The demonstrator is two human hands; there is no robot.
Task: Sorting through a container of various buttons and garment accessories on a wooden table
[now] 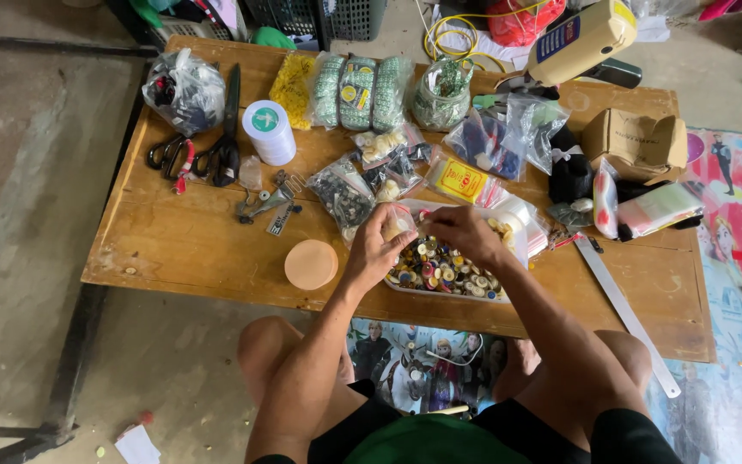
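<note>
A white tray (405,288) heaped with mixed coloured buttons (440,271) lies at the front of a low wooden table (191,241). My left hand (377,249) hovers over the tray's left end, fingers curled around a small clear bag (398,223) of pale buttons. My right hand (465,232) reaches in from the right, fingertips pinched at that bag's mouth just above the buttons. Whether a button sits between the right fingers is hidden.
A round tan lid (311,264) lies left of the tray. Scissors (221,155), a white thread spool (270,131), several bagged trims and buttons, a cardboard box (637,142) and a metal ruler (624,314) crowd the table. My bare knees sit under its front edge.
</note>
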